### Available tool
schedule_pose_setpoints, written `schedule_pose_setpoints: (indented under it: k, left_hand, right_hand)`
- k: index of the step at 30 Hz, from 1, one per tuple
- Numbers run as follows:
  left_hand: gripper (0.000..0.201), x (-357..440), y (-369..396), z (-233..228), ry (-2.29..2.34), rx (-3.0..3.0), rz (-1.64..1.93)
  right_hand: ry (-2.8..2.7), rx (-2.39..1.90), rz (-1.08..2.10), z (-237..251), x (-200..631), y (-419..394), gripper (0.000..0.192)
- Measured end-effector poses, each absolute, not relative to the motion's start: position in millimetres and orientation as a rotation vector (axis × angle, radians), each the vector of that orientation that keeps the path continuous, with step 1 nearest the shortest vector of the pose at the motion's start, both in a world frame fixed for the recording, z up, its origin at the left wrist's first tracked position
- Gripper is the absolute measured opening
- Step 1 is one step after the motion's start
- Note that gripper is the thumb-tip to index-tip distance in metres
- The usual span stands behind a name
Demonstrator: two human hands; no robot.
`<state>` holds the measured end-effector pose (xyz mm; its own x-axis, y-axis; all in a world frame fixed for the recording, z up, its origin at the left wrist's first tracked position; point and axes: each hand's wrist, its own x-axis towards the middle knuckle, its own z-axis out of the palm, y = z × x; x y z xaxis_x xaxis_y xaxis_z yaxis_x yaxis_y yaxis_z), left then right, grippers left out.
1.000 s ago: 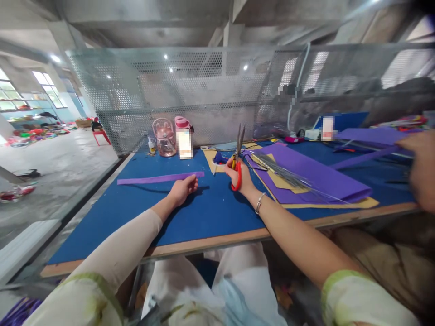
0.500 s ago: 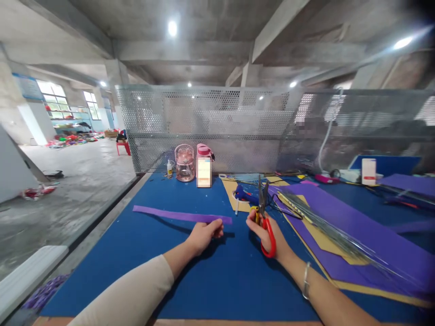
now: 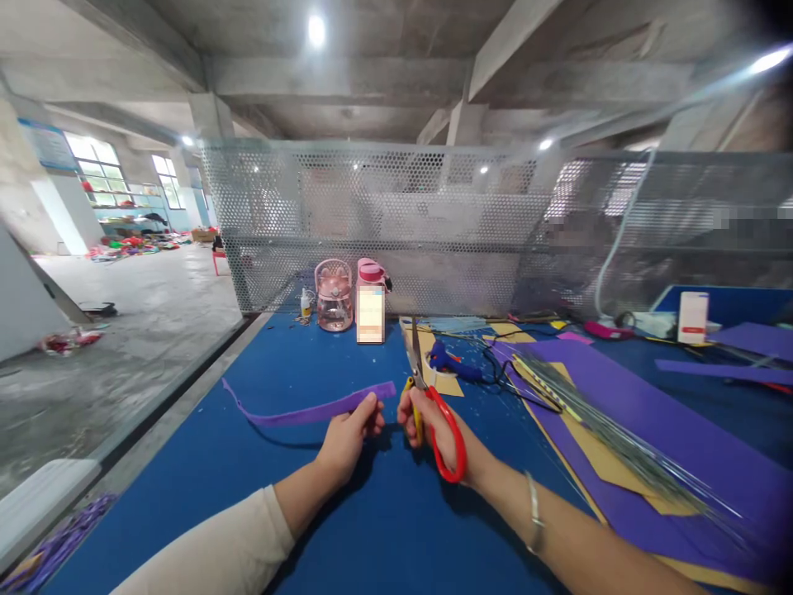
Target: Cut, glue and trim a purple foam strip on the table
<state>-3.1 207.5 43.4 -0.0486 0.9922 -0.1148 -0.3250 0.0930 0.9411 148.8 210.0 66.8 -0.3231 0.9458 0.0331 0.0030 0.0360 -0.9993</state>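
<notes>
My left hand pinches a long purple strip near its right end, which sticks out a little past the thumb. The strip sags to the left, its far end curling up. In my right hand are scissors with one red and one yellow handle, blades pointing up and slightly parted. The strip's short end lies just left of the scissors, apart from the blades. Both hands are above the blue table. Behind the scissors lies a blue glue gun.
Purple sheets with a bundle of thin wires on top cover the right side. Toward the back stand a pink clear bottle, a phone and a small glue bottle. A perforated metal screen rises behind.
My right hand has moved left with the scissors, closer to my left hand. My left hand has shifted slightly left, and the strip now bends more, with its free end raised. The view has turned slightly.
</notes>
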Motion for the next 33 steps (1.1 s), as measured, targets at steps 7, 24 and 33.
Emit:
schedule_pose_setpoints:
  k: [7, 24, 33]
  left_hand:
    - [0.054, -3.7, 203.6, 43.7, 1.118, 0.87, 1.235]
    - [0.056, -5.3, 205.2, 40.5, 1.136, 0.96, 1.15]
    - [0.054, -4.4, 203.1, 43.0, 1.151, 0.964, 1.144]
  right_hand:
    - [-1.639, -0.908, 1.138, 55.4, 160.8, 218.1, 0.042]
    - [-1.769, -0.894, 1.118, 42.3, 170.4, 217.5, 0.034]
    - [-1.792, -0.883, 1.16, 45.0, 167.8, 214.9, 0.039]
